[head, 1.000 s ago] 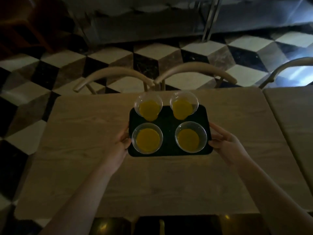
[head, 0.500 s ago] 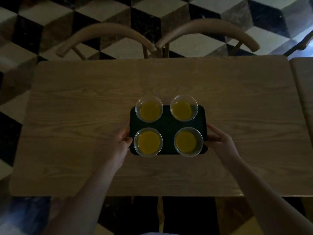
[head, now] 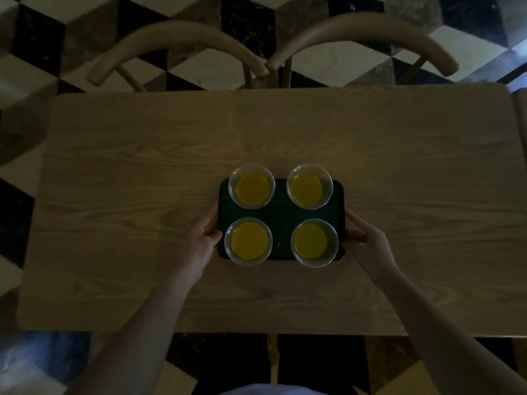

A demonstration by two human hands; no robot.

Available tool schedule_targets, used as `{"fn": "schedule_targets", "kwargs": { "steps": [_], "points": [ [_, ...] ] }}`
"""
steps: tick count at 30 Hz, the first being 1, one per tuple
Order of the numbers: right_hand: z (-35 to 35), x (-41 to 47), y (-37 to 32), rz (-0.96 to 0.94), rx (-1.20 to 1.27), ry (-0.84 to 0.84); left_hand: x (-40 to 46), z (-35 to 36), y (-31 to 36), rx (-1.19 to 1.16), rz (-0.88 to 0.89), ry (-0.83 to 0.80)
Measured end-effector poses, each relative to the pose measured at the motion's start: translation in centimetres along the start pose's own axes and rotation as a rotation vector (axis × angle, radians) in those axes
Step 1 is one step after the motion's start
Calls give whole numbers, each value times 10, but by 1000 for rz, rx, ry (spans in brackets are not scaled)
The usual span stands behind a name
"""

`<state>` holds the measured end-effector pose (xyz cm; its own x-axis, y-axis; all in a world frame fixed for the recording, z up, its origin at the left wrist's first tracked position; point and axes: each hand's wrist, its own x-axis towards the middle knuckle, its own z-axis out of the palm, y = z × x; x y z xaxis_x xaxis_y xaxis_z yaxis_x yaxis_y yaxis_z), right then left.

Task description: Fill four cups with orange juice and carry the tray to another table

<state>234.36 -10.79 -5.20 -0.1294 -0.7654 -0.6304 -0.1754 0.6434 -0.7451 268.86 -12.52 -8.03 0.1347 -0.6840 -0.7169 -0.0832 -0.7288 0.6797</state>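
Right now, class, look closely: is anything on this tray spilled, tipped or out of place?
Nothing stands out. Four cups stand upright in a neat square on the dark tray, juice levels alike, with no puddles visible. The left hand and right hand hold opposite edges.

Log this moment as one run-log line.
phase: setting tray down | left hand: grips tray left edge | right hand: grips right edge | cups: four, filled with juice, upright | under tray: wooden table

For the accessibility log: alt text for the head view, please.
Two hands, left hand and right hand, grip the short ends of a dark tray carrying four clear cups of orange juice over a wooden table; two chair backs stand beyond.
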Motion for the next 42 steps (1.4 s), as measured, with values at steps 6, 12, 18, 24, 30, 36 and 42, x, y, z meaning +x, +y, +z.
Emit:
{"fn": "schedule_targets", "kwargs": {
  "steps": [6, 12, 18, 24, 30, 36, 42],
  "points": [
    [4, 14, -8, 6, -2, 26, 18, -8, 3, 38, 23, -39],
    [4, 24, -13, 15, 7, 26, 23, -5, 15, 59, 15, -37],
    [5, 24, -10, 29, 5, 31, 27, -6, 16, 130, -2, -21],
    [8, 21, -11, 29, -52, 46, 28, -7, 18, 192, -1, -6],
    [11, 19, -10, 6, -162, 66, 23, -8, 21, 195, 11, -11],
    [15, 7, -2, 53, -366, 244, 8, -12, 32, 152, -36, 41],
    [14, -40, 9, 129, -376, 297, -27, -17, 18, 278, 71, 130]
  ]
}}
